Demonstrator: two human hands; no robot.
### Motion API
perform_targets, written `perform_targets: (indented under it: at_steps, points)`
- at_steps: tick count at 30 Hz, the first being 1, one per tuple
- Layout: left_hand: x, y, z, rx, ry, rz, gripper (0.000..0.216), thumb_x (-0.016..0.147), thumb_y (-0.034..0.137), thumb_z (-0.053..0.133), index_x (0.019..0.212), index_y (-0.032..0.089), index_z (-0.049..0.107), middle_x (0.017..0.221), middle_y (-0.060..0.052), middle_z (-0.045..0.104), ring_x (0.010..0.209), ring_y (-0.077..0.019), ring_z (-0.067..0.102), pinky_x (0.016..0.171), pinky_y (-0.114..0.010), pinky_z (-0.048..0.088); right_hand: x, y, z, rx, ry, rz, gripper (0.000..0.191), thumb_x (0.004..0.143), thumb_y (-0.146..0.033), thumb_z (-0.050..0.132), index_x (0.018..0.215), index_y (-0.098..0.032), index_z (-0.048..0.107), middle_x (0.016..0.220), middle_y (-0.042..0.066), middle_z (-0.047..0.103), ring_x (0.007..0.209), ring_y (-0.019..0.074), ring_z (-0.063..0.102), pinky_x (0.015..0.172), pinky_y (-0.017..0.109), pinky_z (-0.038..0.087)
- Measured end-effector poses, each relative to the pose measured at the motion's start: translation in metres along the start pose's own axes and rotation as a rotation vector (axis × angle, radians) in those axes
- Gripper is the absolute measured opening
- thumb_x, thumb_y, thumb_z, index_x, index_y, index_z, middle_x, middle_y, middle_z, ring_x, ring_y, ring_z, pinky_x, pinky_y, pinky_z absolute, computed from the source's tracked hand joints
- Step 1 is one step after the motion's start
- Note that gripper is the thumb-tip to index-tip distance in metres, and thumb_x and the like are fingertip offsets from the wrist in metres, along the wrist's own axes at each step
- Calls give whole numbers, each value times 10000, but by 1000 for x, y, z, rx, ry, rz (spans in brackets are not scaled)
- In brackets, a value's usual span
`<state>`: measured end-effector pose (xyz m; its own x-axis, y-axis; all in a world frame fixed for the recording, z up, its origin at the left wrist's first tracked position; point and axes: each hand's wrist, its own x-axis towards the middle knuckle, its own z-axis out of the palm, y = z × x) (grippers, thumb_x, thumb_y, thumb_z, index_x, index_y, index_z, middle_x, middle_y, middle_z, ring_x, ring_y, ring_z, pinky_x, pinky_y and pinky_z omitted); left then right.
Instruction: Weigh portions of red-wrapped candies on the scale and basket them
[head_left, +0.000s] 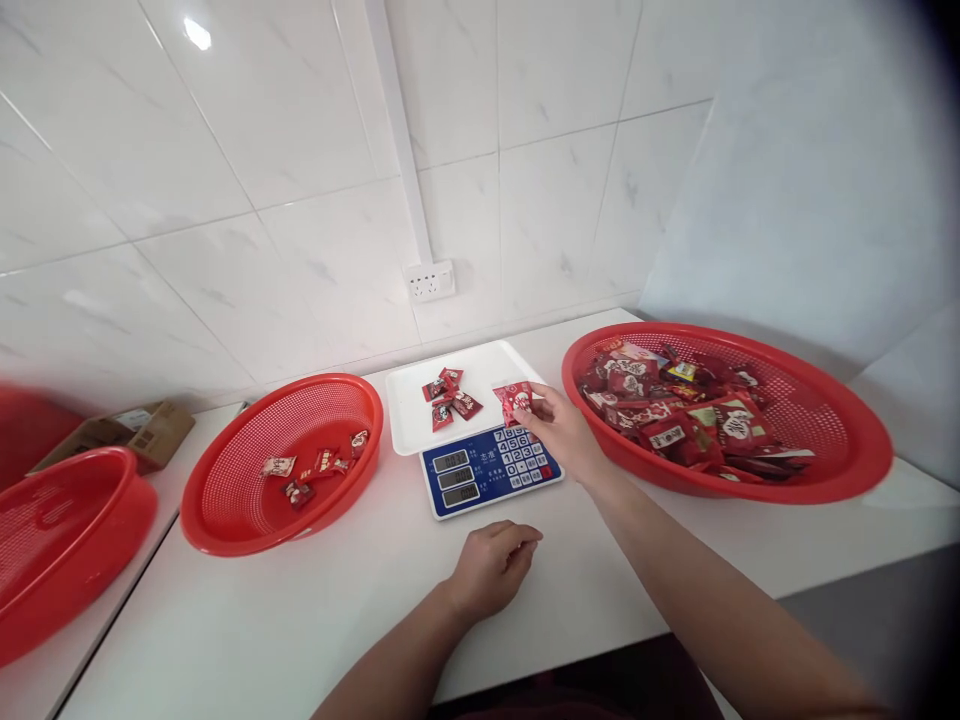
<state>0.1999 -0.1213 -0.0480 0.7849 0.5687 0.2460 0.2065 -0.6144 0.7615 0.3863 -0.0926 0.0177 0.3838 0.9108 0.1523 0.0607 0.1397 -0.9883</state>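
Note:
My right hand [555,425] pinches a small red snack packet [512,400] by its right end. Hand and packet are over the right edge of the scale's white tray [409,420]. Several small red packets [444,385] lie in a loose group on that tray. Below it is the scale's blue panel [487,470], with keys and three displays whose digits are hard to read. In front of the scale, my left hand [491,572] rests on the white table, fingers curled closed and nothing visible in them.
To the right stands a red plastic basket [847,440] heaped with red snack packets. Another red basket [225,480] with several packets is left of the scale. Further left are a red basket [82,560] and a cardboard box [161,437]. A tiled wall with a socket [431,282] rises behind.

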Motion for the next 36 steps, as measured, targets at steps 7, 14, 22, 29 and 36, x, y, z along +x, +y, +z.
perform_targets:
  at_steps: [7, 14, 22, 29, 36]
  points:
    - [0, -9, -6, -69, 65, -48, 258, 864, 300, 441, 994, 238, 656, 909, -65, 686, 799, -179, 624, 713, -278, 490, 22, -4, 1, -242, -25, -34, 678, 779, -337, 575, 1389, -224, 302, 1408, 141, 376, 885, 189, 643, 776, 352, 525]
    - [1, -19, -6, -115, 80, -82, 232, 844, 342, 476, 965, 239, 645, 851, -52, 671, 743, -176, 618, 675, -278, 506, 8, -31, -82, -839, 18, -183, 486, 823, -262, 507, 1306, -246, 452, 1352, 47, 475, 1216, 210, 452, 988, 348, 391]
    - [2, -15, -3, 16, 16, -47, 236, 859, 332, 443, 965, 236, 630, 834, -45, 670, 691, -163, 608, 622, -262, 506, 4, -29, -232, -1124, 107, 217, 502, 726, -215, 618, 1223, -162, 563, 1276, 145, 548, 1167, 349, 493, 962, 452, 376]
    - [3, -15, -3, 23, 9, -61, 227, 866, 324, 436, 959, 226, 619, 822, -36, 670, 669, -151, 607, 608, -252, 495, -10, -31, -250, -1053, 65, 246, 506, 667, -274, 668, 1164, -198, 605, 1276, 91, 559, 1155, 302, 514, 942, 380, 411]
    - [3, -13, -3, 8, 23, -39, 202, 859, 299, 455, 951, 230, 622, 826, -32, 674, 684, -152, 620, 596, -240, 494, -9, -61, -239, -1019, 247, 217, 274, 787, -207, 505, 1008, -173, 663, 973, 62, 708, 822, 190, 647, 719, 270, 477]
